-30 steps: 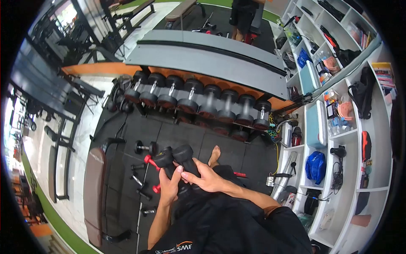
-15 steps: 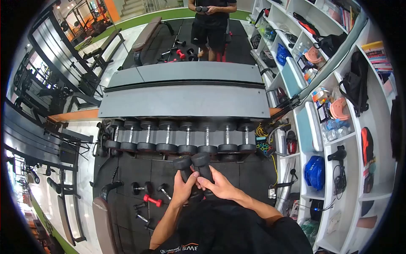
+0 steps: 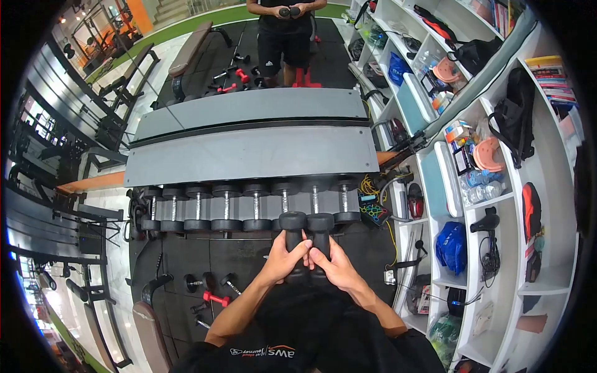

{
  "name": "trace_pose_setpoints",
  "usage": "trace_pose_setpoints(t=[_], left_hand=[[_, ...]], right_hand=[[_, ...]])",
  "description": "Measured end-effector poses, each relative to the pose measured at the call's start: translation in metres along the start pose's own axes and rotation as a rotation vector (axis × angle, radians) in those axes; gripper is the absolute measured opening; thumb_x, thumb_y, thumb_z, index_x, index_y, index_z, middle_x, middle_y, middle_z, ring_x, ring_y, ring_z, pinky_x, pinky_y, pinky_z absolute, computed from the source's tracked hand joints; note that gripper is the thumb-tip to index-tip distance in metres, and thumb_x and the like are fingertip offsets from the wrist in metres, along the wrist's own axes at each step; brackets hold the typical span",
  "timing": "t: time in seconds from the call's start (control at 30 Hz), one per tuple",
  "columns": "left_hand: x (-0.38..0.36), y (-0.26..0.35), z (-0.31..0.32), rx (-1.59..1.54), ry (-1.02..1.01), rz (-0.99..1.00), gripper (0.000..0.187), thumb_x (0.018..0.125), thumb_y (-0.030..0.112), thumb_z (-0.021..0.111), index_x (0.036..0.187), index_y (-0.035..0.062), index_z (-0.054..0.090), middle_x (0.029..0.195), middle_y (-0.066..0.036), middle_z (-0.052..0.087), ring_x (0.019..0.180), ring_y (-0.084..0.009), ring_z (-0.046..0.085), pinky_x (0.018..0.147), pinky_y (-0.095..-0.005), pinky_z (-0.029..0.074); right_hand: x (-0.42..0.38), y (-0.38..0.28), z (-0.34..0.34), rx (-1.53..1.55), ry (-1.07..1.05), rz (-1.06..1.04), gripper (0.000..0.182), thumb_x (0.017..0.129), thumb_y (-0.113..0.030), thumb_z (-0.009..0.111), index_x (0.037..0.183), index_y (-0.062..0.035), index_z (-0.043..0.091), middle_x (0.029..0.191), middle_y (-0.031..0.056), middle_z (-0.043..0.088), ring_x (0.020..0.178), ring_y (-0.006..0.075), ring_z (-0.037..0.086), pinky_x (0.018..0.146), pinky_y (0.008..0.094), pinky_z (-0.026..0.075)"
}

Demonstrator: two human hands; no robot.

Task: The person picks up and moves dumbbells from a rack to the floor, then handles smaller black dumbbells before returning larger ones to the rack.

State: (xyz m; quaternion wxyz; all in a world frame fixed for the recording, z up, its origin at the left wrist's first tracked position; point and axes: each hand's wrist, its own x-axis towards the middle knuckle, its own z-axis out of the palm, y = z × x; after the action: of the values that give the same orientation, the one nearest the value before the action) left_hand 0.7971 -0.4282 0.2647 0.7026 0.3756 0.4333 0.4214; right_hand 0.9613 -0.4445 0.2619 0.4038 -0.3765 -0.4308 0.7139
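Observation:
Two black dumbbells stand side by side in front of my chest, their upper heads together and their lower ends dark against my black shirt. My left hand [image 3: 286, 258] is closed around the handle of the left dumbbell [image 3: 293, 221]. Around the right dumbbell [image 3: 319, 222] wraps my right hand [image 3: 337, 266]. The thumbs point inward and nearly meet between the two handles. Just beyond my hands, a rack holds a row of black dumbbells with metal handles [image 3: 226, 208].
A grey panel [image 3: 249, 152] tops the rack, with a mirror behind it showing my reflection. On the floor at left lie a red dumbbell [image 3: 217, 299] and several black ones, beside a padded bench [image 3: 152, 336]. White shelves [image 3: 491, 211] full of bags and bottles line the right.
My hands and the two dumbbells have shifted right in view, and the dumbbells have gone from leaning left to nearly straight. The camera view has turned slightly. Both grips stay closed.

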Motion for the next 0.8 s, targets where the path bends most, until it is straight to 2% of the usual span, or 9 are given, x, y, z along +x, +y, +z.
trace_pose_setpoints(t=[0.07,0.17,0.37,0.57,0.8], left_hand=[[0.018,0.002,0.000,-0.031,-0.056,-0.006,0.017,0.095,0.011,0.063,0.099,0.0025,0.048,0.070,-0.007,0.058,0.060,-0.0159,0.061,0.057,-0.0305,0.051],[0.043,0.008,-0.004,-0.033,-0.110,-0.036,0.016,0.095,0.010,0.062,0.098,0.0025,0.048,0.070,-0.007,0.057,0.060,-0.0157,0.061,0.057,-0.0306,0.052],[0.100,0.025,-0.011,-0.037,-0.195,-0.033,0.015,0.096,0.006,0.060,0.101,0.0027,0.047,0.074,-0.006,0.058,0.060,-0.0146,0.061,0.057,-0.0296,0.052],[0.141,0.033,-0.017,-0.049,-0.238,-0.103,0.016,0.096,0.006,0.060,0.102,0.0027,0.046,0.073,-0.005,0.056,0.061,-0.0140,0.061,0.056,-0.0285,0.051],[0.166,0.023,0.011,0.001,-0.243,-0.143,0.016,0.094,0.007,0.062,0.099,0.0020,0.047,0.072,-0.006,0.057,0.061,-0.0151,0.062,0.056,-0.0297,0.051]], right_hand=[[0.008,-0.001,-0.006,0.010,0.043,-0.011,0.041,0.102,-0.020,0.056,0.136,-0.0003,0.046,0.090,0.0030,0.057,0.079,0.0097,0.056,0.072,0.0255,0.048],[0.025,-0.006,-0.011,0.050,0.103,-0.035,0.036,0.102,-0.022,0.057,0.130,-0.0009,0.049,0.089,0.0029,0.058,0.078,0.0097,0.056,0.072,0.0255,0.048],[0.068,-0.028,-0.021,0.089,0.240,0.018,0.021,0.103,-0.022,0.055,0.112,-0.0027,0.053,0.085,0.0031,0.059,0.076,0.0093,0.056,0.071,0.0250,0.048],[0.103,-0.026,-0.034,0.037,0.333,0.015,0.021,0.103,-0.021,0.054,0.112,-0.0014,0.054,0.083,0.0032,0.059,0.075,0.0096,0.056,0.069,0.0250,0.048],[0.100,-0.030,-0.065,0.040,0.399,-0.008,0.025,0.103,-0.022,0.054,0.116,-0.0005,0.053,0.082,0.0033,0.058,0.074,0.0105,0.056,0.069,0.0253,0.048]])
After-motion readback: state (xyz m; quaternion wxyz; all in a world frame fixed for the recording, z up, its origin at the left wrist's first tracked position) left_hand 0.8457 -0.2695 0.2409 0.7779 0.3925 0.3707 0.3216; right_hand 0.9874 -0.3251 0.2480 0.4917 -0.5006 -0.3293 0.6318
